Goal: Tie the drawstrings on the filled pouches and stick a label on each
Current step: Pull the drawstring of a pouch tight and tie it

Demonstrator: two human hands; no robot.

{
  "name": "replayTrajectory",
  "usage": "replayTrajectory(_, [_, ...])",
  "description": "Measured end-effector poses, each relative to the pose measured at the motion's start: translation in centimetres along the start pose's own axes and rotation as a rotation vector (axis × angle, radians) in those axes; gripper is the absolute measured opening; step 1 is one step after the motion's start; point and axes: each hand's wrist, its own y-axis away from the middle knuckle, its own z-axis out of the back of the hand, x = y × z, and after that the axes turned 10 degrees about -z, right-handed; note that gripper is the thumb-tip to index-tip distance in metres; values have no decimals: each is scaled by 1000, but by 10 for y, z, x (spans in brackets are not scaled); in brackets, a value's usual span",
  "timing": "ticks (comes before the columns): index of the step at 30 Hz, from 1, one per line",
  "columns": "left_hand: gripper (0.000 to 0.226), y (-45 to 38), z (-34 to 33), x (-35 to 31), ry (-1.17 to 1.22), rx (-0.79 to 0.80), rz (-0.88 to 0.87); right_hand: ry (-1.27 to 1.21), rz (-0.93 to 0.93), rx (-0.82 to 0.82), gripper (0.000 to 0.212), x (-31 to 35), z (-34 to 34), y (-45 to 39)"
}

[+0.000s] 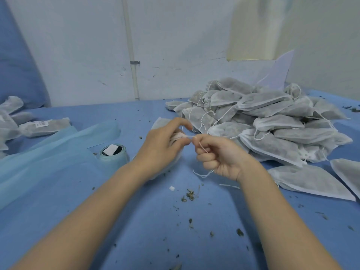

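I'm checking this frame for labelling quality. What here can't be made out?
- Pouch being tied, head view: mostly hidden behind the left hand.
- Drawstring: knot state hidden inside the right hand.
- Label on the finished pouch at left: print too small to read.
- Label roll: remaining labels not visible.

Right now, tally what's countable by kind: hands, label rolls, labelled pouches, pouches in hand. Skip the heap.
Hands: 2, left hand and right hand
Label roll: 1
Labelled pouch: 1 with a label showing
Held pouch: 1, its drawstring pinched by the right hand
Total: 5
The heap overlaps too much to count.
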Motion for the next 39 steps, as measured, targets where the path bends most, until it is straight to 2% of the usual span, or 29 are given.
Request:
replayTrajectory(4, [19,0,-5,-9,168,-146,56,-306,51,127,31,1,-8,0])
replayTrajectory(6, [14,-2,-9,-11,202,-207,77,-409,88,154,29,0,-13,0])
replayTrajectory(9, [4,-4,-14,-13,92,-274,108,-549,131,153,30,0,-20,-1])
replayTrajectory(12, [10,-6,-15,-13,-75,-273,40,-603,164,139,29,-2,-25,-3])
replayTrajectory(16, [9,4,-10,-9,-200,-204,45,-585,226,121,46,-3,-20,-6])
replayTrajectory(19, [7,19,-9,-3,-113,-219,156,-303,231,-90,51,-2,-14,-11])
replayTrajectory(23, [6,21,-3,4,-29,-279,243,184,294,-376,43,-8,-23,-16])
replayTrajectory(27, [6,18,-1,6,-4,-303,272,427,353,-365,54,-9,-29,-13])
replayTrajectory(31, [8,16,-4,4,66,-266,308,739,415,-427,70,-9,-39,-11])
replayTrajectory(35, [9,16,-3,3,73,-248,321,874,443,-474,65,-9,-42,-9])
replayTrajectory(39, [14,13,0,3,97,-240,358,929,449,-498,48,-11,-43,-9])
